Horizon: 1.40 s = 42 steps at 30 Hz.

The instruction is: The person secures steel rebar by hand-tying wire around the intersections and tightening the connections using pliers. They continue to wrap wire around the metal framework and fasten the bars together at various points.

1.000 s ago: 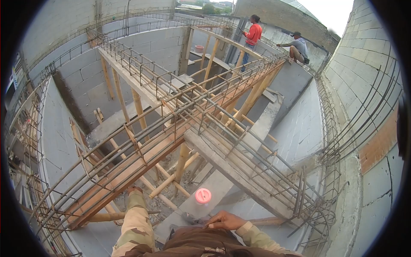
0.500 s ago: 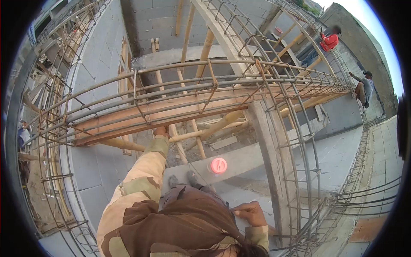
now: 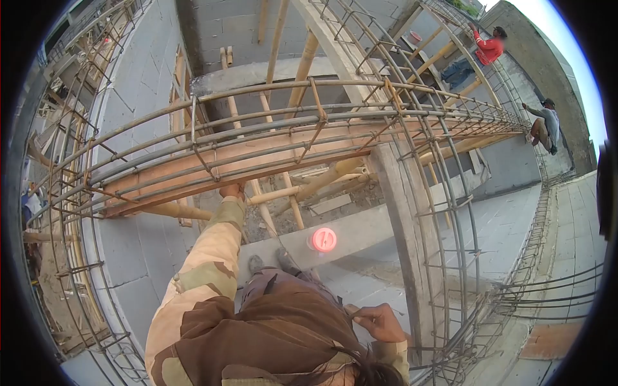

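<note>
Site: a building shell of grey block walls [image 3: 132, 254], open to the sky, crossed by rebar and timber.
Clothing: a brown garment [image 3: 270, 315] with camouflage sleeves, nearest the camera.
Right hand: beside the waist [image 3: 384, 323], thumb and fingers drawn together at the garment's edge; whether anything thin is pinched there, I cannot tell.
Left hand: reaching forward to the board's lower edge [image 3: 233, 191]; its fingers are partly hidden, so I cannot tell whether they grip.
Footing: both shoes [image 3: 285, 259] on a grey ledge [image 3: 367, 239], a pink-lidded container [image 3: 323, 239] just beside them.
Reddish board: under and alongside the rebar cage [image 3: 322, 118], running from the left wall to the weathered timber [image 3: 402, 225]; the board [image 3: 248, 149] is the thing nearest the left hand.
Done: cages lie along the beam lines and cross at the junction, with timber beneath and bamboo poles [image 3: 306, 61] below.
Left: the bars are bare, with no concrete around them, so the beams look unfinished; how firmly the board is fixed, I cannot tell.
Far side: a person in red [image 3: 489, 49] by the far framing, and another in grey [image 3: 550, 122] crouched near the cage's far end.
</note>
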{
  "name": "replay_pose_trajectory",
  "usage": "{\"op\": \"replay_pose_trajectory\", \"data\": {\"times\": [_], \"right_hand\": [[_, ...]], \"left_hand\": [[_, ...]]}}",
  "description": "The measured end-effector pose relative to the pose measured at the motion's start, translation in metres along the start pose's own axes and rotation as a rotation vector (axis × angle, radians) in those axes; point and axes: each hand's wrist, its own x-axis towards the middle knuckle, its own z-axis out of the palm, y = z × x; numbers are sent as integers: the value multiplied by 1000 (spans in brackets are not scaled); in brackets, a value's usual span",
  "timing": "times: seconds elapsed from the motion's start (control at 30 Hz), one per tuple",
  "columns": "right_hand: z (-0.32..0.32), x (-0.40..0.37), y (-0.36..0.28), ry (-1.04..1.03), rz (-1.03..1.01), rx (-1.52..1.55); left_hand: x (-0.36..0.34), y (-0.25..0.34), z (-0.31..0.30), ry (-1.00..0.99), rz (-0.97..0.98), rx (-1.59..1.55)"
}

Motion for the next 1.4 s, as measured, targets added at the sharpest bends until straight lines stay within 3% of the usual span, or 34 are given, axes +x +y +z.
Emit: {"op": "replay_pose_trajectory", "data": {"times": [0.03, 0.1, 0.17, 0.23, 0.27, 0.3, 0.37, 0.4, 0.47, 0.5, 0.57, 0.6, 0.63, 0.7, 0.73, 0.77, 0.83, 0.87, 0.9, 0.97, 1.0, 1.03, 1.1, 1.13, 1.17, 1.23, 1.27, 1.3, 1.37, 1.4], "right_hand": [[4, 2, 10, 22, 0, -1], [9, 4, 31, 236, 160, -495], [20, 11, 44, 350, 261, -632], [21, 17, 45, 639, 176, -503], [12, 16, 26, 664, 185, -245], [5, 9, 7, 674, 180, -248], [-5, -10, -25, 419, 159, 557], [-8, -16, -35, 425, 151, 559], [-12, -22, -46, -48, 9, 351], [-9, -20, -38, -42, 3, 349], [2, -14, -9, 7, -48, -177], [6, -14, -1, 127, 57, -543], [11, -11, 10, 132, 54, -549], [18, -5, 30, 569, 303, -620], [16, -5, 34, 717, 178, -443], [9, -4, 21, 719, 169, -453], [0, -18, -10, 606, 13, 895], [-1, -26, -22, 502, -121, 968], [-6, -30, -35, 503, -130, 967], [-21, -34, -63, -6, 90, 329], [-15, -28, -79, 18, 103, 88], [-10, -26, -58, 17, 106, 83], [10, -26, 19, 183, 262, -684], [14, -21, 22, 320, 364, -642], [15, -21, 23, 317, 370, -648], [10, -21, 12, 722, 425, -172], [-1, -24, -19, 665, 596, 392], [-2, -32, -33, 658, 607, 396], [0, -46, -55, 458, 64, 767], [-11, -50, -67, 143, 212, 540]], "left_hand": [[5, 2, 1, 1, 22, 10], [3, 8, 7, 3, 50, 28], [-3, 11, 10, 14, 61, 46], [-9, 16, 13, 27, 69, 58], [-11, 18, 12, 38, 74, 60], [-13, 19, 13, 45, 74, 64], [-19, 25, 18, 56, 71, 77], [-21, 26, 23, 58, 73, 83], [-24, 31, 36, 59, 60, 100], [-26, 31, 43, 59, 54, 113], [-26, 37, 53, 59, 48, 128], [-25, 39, 59, 58, 43, 136], [-25, 43, 62, 59, 47, 144], [-22, 49, 70, 54, 43, 164], [-19, 55, 64, 70, 48, 174], [-15, 55, 62, 71, 46, 183], [-5, 63, 43, 101, 42, 218], [-1, 67, 36, 111, 42, 236], [2, 73, 29, 122, 40, 257], [13, 78, 16, 135, 34, 281], [19, 83, 5, 156, 26, 303], [19, 85, 1, 157, 27, 311], [25, 89, -9, 171, 16, 352], [27, 88, -14, 179, 13, 363], [30, 88, -14, 175, 9, 373], [38, 85, -18, 174, -2, 394], [37, 87, -19, 171, -5, 404], [39, 86, -19, 165, -6, 408], [41, 88, -25, 157, -12, 435], [43, 88, -29, 151, -15, 449]]}}
